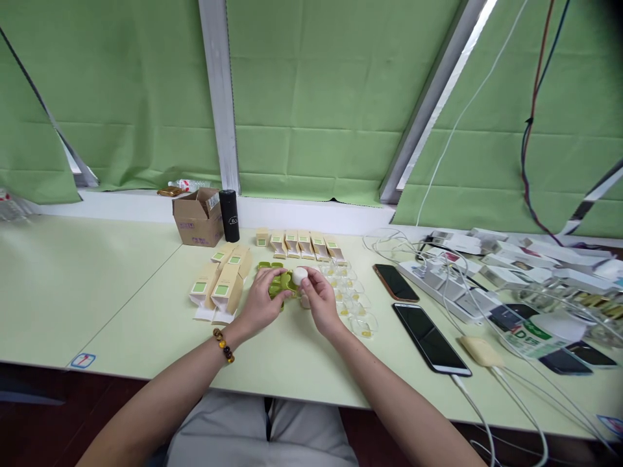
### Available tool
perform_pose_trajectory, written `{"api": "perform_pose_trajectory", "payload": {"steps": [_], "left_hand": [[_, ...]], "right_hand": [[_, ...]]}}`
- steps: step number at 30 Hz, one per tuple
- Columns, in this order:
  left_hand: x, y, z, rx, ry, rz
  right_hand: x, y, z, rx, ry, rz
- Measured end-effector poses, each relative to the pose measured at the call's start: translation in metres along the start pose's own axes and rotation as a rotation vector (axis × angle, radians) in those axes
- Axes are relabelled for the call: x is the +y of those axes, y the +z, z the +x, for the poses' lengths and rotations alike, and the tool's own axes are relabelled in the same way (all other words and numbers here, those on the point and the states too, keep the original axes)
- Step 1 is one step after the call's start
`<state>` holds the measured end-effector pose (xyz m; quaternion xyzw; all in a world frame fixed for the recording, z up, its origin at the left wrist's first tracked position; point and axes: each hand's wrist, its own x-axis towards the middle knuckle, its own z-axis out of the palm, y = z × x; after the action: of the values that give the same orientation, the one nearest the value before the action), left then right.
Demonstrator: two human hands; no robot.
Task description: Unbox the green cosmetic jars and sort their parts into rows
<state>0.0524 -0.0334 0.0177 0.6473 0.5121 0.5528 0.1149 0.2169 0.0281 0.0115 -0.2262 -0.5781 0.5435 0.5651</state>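
Note:
My left hand is closed around a small green piece with a rounded, cup-like shape. Between the thumb and fingers of my right hand is a small white round object, held right beside the green piece; whether the two touch I cannot tell. Several more green pieces sit on the table just behind my left hand, partly hidden by it. To the right of my right hand stand rows of clear plastic shells with small yellow bits in them.
Cream paper boxes with green squares stand at left, with a row of similar boxes behind. Farther back are a cardboard carton and a black bottle. Phones, a power strip and tangled white cables crowd the right.

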Motion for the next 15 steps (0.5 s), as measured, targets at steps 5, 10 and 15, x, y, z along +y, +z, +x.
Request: {"api": "perform_pose_trajectory", "payload": {"steps": [5, 10, 15], "left_hand": [[-0.005, -0.002, 0.002, 0.036, -0.082, -0.069], [-0.012, -0.002, 0.002, 0.1, -0.12, -0.142], [-0.015, -0.003, 0.004, 0.183, -0.113, -0.167]], "right_hand": [[-0.01, -0.006, 0.009, 0.092, 0.065, 0.309], [-0.025, -0.01, 0.011, 0.062, 0.099, 0.399], [-0.028, -0.009, 0.007, 0.022, -0.013, 0.114]]}}
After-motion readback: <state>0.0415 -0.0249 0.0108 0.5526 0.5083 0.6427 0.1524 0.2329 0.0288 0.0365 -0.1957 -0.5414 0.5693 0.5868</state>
